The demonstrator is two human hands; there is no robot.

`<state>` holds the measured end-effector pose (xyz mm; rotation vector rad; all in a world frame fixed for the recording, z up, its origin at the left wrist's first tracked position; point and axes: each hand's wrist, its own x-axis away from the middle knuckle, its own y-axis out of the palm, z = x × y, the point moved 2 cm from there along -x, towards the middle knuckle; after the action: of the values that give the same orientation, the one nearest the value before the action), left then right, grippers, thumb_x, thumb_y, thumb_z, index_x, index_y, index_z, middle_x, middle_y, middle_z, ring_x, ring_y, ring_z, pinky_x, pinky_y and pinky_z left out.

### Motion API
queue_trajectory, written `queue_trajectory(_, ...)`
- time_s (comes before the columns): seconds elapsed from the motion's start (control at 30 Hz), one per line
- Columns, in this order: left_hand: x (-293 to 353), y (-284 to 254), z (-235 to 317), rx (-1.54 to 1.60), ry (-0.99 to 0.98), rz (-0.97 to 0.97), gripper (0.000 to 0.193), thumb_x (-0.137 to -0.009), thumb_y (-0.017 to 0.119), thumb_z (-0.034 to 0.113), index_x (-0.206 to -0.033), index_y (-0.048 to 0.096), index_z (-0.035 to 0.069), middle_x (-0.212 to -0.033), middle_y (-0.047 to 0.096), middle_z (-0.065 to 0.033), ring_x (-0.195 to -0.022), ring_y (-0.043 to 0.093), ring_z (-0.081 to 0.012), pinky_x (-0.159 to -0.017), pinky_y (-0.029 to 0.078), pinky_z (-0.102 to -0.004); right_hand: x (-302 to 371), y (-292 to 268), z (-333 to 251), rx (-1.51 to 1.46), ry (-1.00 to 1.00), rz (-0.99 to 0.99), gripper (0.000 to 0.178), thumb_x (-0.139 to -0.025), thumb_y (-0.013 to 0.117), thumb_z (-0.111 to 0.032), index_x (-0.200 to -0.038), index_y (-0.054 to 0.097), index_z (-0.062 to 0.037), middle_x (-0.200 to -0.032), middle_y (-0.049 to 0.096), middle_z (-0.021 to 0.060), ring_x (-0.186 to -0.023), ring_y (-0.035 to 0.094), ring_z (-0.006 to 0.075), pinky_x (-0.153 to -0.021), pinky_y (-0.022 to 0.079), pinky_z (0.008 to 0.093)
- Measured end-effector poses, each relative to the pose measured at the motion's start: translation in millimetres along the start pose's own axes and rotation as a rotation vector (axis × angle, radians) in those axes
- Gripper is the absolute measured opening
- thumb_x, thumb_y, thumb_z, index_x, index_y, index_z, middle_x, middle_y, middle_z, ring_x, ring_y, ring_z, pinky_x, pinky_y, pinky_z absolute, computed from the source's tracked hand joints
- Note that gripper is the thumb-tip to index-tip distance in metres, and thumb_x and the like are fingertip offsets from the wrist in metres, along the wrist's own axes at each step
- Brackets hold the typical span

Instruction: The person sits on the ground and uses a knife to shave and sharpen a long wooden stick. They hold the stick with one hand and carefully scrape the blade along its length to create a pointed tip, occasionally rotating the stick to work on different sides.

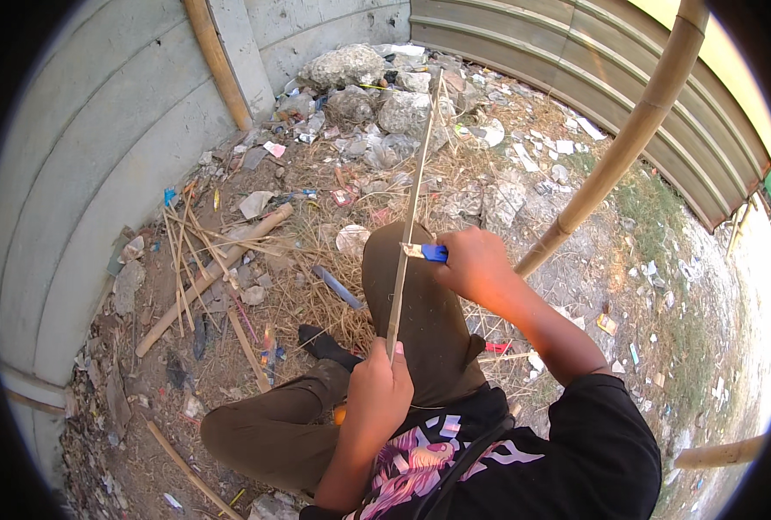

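My left hand (380, 386) is closed around the lower end of a long, thin bamboo strip (418, 169), which slants up and away from me past my raised knee. My right hand (474, 263) is wrapped around a blue-handled cutter (435, 253). The cutter's pale front end meets the strip a little below its middle, above my knee. Most of the handle is hidden inside my right fist. The far end of the strip reaches up in front of the rubble heap.
A thick bamboo pole (214, 279) and several thin bamboo strips (178, 269) lie on the littered ground at left. A long grey-blue blade (338, 287) lies near my foot. A bamboo post (619, 149) leans at right. Rubble (342, 68) is piled by the wall (117, 130).
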<state>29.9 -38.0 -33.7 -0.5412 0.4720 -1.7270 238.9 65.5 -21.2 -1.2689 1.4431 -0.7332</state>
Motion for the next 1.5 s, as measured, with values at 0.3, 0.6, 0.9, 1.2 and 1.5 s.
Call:
queue_trajectory(0.3,3,10,-2,-0.241,-0.040,0.053,0.027,-0.096,0.046,0.008,-0.115,0.050,-0.012,-0.082,0.064,-0.0334,-0.081,0.064,-0.0510,-0.070,0.048,-0.0583,60,28,-49,0.028,-0.183,0.015,0.027,-0.088,0.065,-0.027,-0.067,0.063,-0.0094,-0.054,0.060,0.0102,-0.046,0.061,0.0314,-0.046,0.050,0.0431)
queue_trajectory(0.6,2,3,-7,-0.306,-0.016,0.095,0.025,-0.095,0.050,0.007,-0.113,0.048,-0.011,-0.079,0.066,-0.0295,-0.077,0.068,-0.0471,-0.070,0.053,-0.0548,45,38,-57,0.056,-0.160,0.105,0.022,-0.085,0.066,-0.026,-0.070,0.066,-0.0103,-0.058,0.065,0.0101,-0.049,0.065,0.0311,-0.048,0.051,0.0419)
queue_trajectory(0.9,-3,-3,-22,-0.257,-0.073,0.090,0.019,-0.094,0.050,0.007,-0.108,0.047,-0.005,-0.079,0.066,-0.0304,-0.078,0.067,-0.0486,-0.070,0.053,-0.0563,41,35,-64,-0.118,-0.261,-0.018,0.030,-0.088,0.064,-0.028,-0.064,0.063,-0.0103,-0.055,0.061,0.0119,-0.049,0.062,0.0336,-0.047,0.048,0.0450)
queue_trajectory(1.2,5,3,-13,-0.328,-0.019,0.085,0.017,-0.095,0.051,0.008,-0.106,0.045,-0.004,-0.076,0.066,-0.0284,-0.075,0.067,-0.0481,-0.068,0.053,-0.0554,38,37,-51,-0.057,-0.056,0.095,0.023,-0.084,0.066,-0.026,-0.069,0.069,-0.0096,-0.061,0.064,0.0143,-0.057,0.066,0.0338,-0.054,0.051,0.0454)
queue_trajectory(1.5,10,17,-3,-0.341,0.039,0.034,0.016,-0.095,0.053,0.009,-0.102,0.044,-0.003,-0.073,0.065,-0.0266,-0.071,0.068,-0.0459,-0.063,0.054,-0.0526,-8,-7,-2,0.137,0.080,-0.017,0.015,-0.080,0.068,-0.027,-0.081,0.074,-0.0140,-0.068,0.068,0.0138,-0.065,0.069,0.0343,-0.061,0.055,0.0457)
